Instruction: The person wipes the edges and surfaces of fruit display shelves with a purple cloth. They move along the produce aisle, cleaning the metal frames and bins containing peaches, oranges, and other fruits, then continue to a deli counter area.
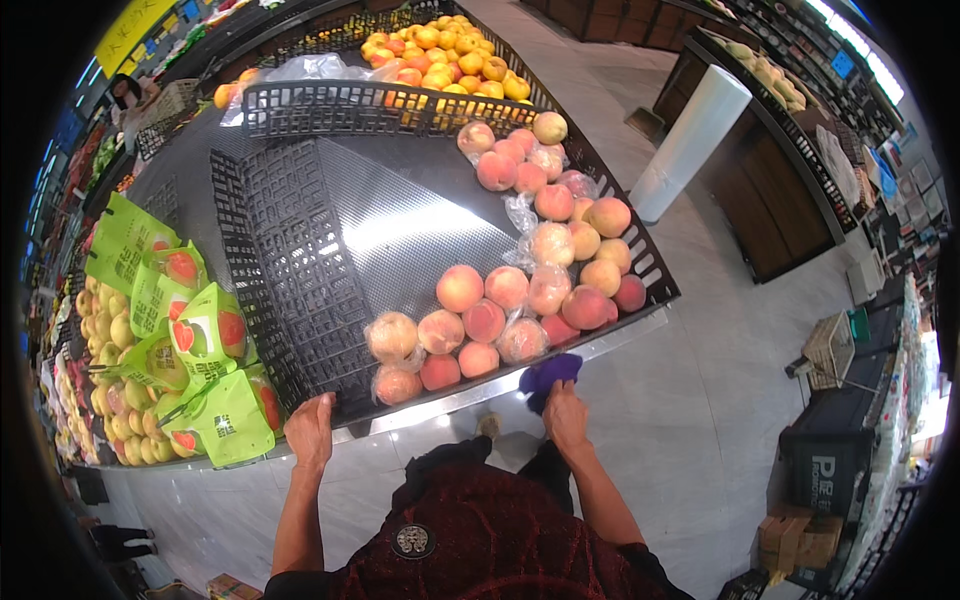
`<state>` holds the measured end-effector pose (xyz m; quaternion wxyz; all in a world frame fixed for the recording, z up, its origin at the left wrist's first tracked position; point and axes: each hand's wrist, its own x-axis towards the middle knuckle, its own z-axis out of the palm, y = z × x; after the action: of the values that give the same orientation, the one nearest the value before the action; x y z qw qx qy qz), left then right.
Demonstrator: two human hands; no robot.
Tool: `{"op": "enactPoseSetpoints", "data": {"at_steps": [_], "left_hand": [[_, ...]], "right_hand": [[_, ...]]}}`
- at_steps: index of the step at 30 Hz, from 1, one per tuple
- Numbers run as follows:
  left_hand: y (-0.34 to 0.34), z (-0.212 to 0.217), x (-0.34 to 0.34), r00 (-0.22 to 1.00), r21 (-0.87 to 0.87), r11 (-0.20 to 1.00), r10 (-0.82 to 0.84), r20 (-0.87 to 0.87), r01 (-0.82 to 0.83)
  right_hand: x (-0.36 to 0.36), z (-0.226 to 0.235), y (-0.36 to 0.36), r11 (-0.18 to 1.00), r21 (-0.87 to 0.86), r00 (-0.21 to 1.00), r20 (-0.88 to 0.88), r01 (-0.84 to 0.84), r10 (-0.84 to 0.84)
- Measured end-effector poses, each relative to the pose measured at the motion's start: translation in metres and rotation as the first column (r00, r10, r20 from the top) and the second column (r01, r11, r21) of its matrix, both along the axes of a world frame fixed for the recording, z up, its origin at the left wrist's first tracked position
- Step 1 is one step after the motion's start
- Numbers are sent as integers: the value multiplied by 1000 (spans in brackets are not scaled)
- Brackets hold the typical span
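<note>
My left hand (310, 432) is at the near edge of the display, its fingers curled on the corner of a black plastic crate panel (262, 345). In my right hand (566, 415) is a bunched purple cloth (548, 376), held just off the front ledge (440, 402). Peaches (484, 321) line the near and right sides of the display, some wrapped in clear plastic. Beside my left hand lie green fruit bags (225, 415) with red fruit pictures on them.
A black crate (370, 105) of yellow-red fruit (440, 60) stands at the far end, with clear plastic bags (315, 68) over its left part. Bare ridged matting (410, 220) shows mid-display. A roll of plastic bags (692, 145) rises at the right. Pale yellow fruit (120, 330) lies far left.
</note>
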<state>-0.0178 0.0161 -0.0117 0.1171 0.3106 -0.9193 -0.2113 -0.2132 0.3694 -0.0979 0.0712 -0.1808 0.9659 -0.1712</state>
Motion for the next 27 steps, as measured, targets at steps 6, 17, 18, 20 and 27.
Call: {"op": "enactPoseSetpoints", "data": {"at_steps": [6,17,18,20,27], "left_hand": [[31,10,-23,928,216,970,177,-329,-109],[92,-8,-111,841,133,860,510,-182,-493],[90,-10,-113,821,82,835,550,-151,-544],[90,-17,-125,797,-4,806,585,-151,-592],[97,-29,-126,796,-252,759,535,-284,-600]], "right_hand": [[-80,-39,77,986,55,978,-144,157,-148],[-58,-14,64,956,-110,962,-64,-272,266],[-67,-14,75,946,-121,954,-33,-300,298],[-98,-17,107,972,-70,972,-99,-222,215],[-112,-24,131,975,-146,985,-49,-169,163]]}}
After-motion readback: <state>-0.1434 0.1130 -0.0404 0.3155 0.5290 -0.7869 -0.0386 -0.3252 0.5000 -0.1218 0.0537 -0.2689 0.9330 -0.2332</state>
